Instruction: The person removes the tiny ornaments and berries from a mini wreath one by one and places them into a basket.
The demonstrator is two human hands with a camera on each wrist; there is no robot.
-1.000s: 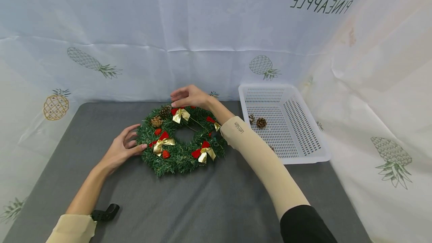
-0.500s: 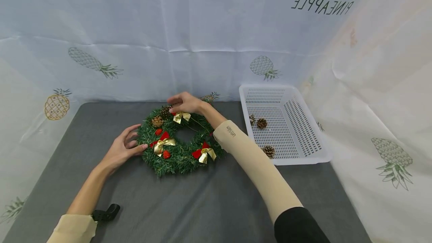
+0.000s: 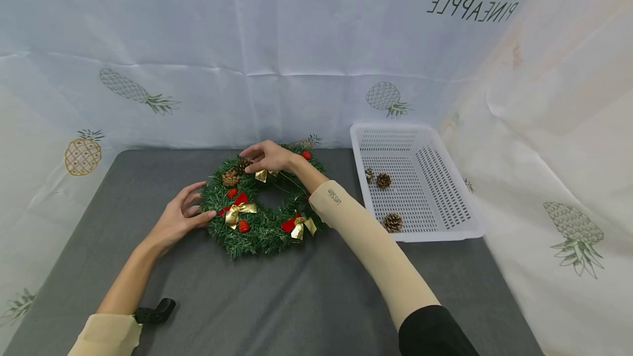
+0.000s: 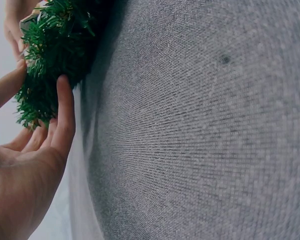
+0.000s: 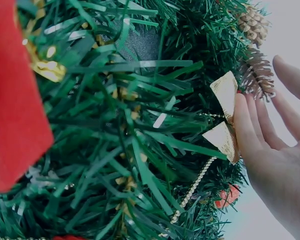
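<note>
A green Christmas wreath (image 3: 264, 238) lies on the grey table, dressed with gold-and-red bows, pine cones and small red ornaments. My left hand (image 3: 179, 215) holds its left edge between thumb and fingers; in the left wrist view the fingers (image 4: 65, 107) curve beside the green needles. Over the wreath's far side is my right hand (image 3: 269, 157), its fingers spread around a dark pine cone (image 5: 257, 75) and touching next to a gold bow (image 5: 223, 95). In the head view this hand partly covers both. A lighter pine cone (image 3: 229, 178) sits just left of the dark one.
To the right stands a white perforated plastic basket (image 3: 440, 180) with a few pine cones (image 3: 393, 222) in it. A grey cloth (image 3: 237, 301) covers the table. White curtains with pineapple prints hang behind and at the sides.
My right hand has moved a little left and down, from the far bow toward the dark pine cone. A red ornament at the wreath's far right now shows. The left hand has stayed put.
</note>
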